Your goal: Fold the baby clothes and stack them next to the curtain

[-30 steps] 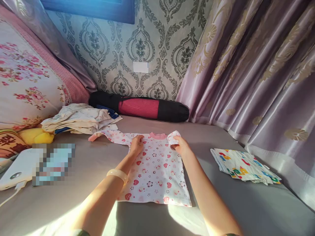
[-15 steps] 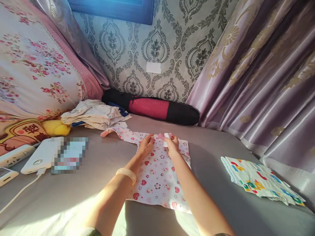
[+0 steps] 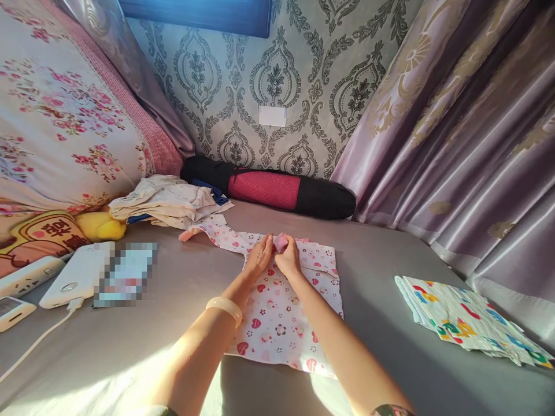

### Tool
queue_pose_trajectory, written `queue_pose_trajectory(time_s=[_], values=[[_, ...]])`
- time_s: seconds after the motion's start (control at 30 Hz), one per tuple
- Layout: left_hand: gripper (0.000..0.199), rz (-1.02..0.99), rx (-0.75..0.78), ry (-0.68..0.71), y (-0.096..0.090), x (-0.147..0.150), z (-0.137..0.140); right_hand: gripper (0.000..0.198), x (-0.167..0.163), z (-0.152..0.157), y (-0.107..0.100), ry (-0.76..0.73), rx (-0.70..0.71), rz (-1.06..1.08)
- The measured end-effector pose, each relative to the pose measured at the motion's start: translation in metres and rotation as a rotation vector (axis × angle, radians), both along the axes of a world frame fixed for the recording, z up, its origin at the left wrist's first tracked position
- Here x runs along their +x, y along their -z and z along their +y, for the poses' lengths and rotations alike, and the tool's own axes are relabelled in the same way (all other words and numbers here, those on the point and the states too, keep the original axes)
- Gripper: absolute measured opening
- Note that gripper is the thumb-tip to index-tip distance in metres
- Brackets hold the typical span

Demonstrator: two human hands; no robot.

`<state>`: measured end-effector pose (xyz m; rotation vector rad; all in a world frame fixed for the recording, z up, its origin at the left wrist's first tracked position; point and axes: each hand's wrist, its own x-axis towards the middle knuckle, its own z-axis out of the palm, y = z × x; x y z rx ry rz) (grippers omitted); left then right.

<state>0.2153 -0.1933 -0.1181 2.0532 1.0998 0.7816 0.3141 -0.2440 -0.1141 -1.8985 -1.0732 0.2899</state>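
Observation:
A small long-sleeved shirt (image 3: 281,329), white with pink hearts and flowers, lies spread on the grey bed sheet. Its left sleeve (image 3: 217,234) reaches out to the side and ends in a pink cuff. Near the neckline, my right hand (image 3: 288,257) pinches a bit of pink trim (image 3: 281,241) on the shirt. My left hand (image 3: 260,254) rests on the shirt just beside it, fingers stretched and close together. The other sleeve is folded in across the body of the shirt, partly hidden by my right hand.
Folded clothes (image 3: 167,199) are piled at the back left, before a long black and pink bag (image 3: 264,190). A folded colourful-print cloth (image 3: 468,318) lies right. On the left are a white power bank (image 3: 80,274), its cable, a power strip (image 3: 30,274) and a yellow plush (image 3: 99,225).
My right hand has moved left with the pink trim, close to my left hand. The left hand has hardly moved. The view has shifted slightly.

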Motion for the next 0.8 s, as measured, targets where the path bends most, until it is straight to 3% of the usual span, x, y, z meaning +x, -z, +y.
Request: queue_pose_trajectory(time_s=[0.2, 0.33, 0.43, 0.53, 0.63, 0.8], values=[[0.047, -0.055, -0.01, -0.018, -0.001, 0.001, -0.002, 0.069, -0.008, -0.012, -0.008, -0.163, -0.177, -0.044], [0.047, -0.039, -0.016, -0.098, -0.001, 0.003, -0.003, 0.078, -0.006, -0.019, -0.01, -0.288, -0.182, -0.051], [0.047, -0.008, -0.025, -0.149, 0.004, 0.004, -0.002, 0.074, 0.001, -0.021, -0.011, -0.363, -0.165, -0.019], [0.052, 0.013, 0.018, -0.15, 0.011, 0.004, 0.0, 0.06, 0.011, -0.022, -0.013, -0.292, -0.157, -0.086], [0.058, -0.023, 0.071, -0.131, 0.015, 0.002, 0.0, 0.052, 0.021, -0.026, -0.013, -0.138, -0.203, -0.289], [0.056, -0.061, 0.142, -0.116, 0.016, 0.0, 0.001, 0.056, 0.028, -0.037, -0.001, -0.031, -0.349, -0.448]])
